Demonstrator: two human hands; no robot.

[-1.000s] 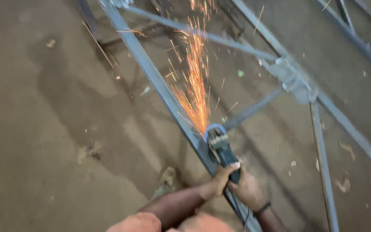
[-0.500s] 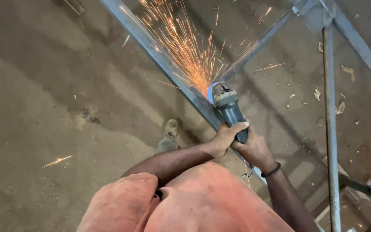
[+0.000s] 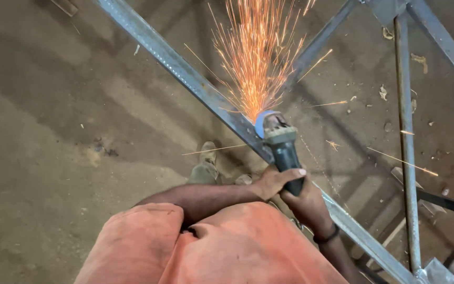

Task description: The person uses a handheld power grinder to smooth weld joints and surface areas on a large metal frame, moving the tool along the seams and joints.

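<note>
Sparks (image 3: pixel 256 63) fly upward in the head view from the spot where the disc of an angle grinder (image 3: pixel 279 144) meets a long grey steel bar (image 3: pixel 185 76). This bar runs slantwise from the upper left to the lower right, and the grinder lies along it, disc end pointing away from the person. Both hands grip the dark body of the tool near its rear. The left hand (image 3: pixel 271 181) comes in from the left, its fingers (image 3: pixel 295 173) curled tight around the body with the fingertips showing on top. The right hand (image 3: pixel 308 205) holds the tool just behind and below the left one, closed around the handle, though its fingers are mostly hidden under the tool. A dark band (image 3: pixel 326 236) sits on the right wrist. Orange shorts (image 3: pixel 211 247) fill the lower middle of the view, and 1 shoe (image 3: pixel 204 165) stands on the dusty concrete floor (image 3: pixel 43 147) just left of the bar. A second bar (image 3: pixel 319 42) branches off toward the upper right, and an upright bar (image 3: pixel 405 137) runs down the right side to a joint near the lower corner. Small scraps (image 3: pixel 383 93) lie scattered on the floor to the right.
</note>
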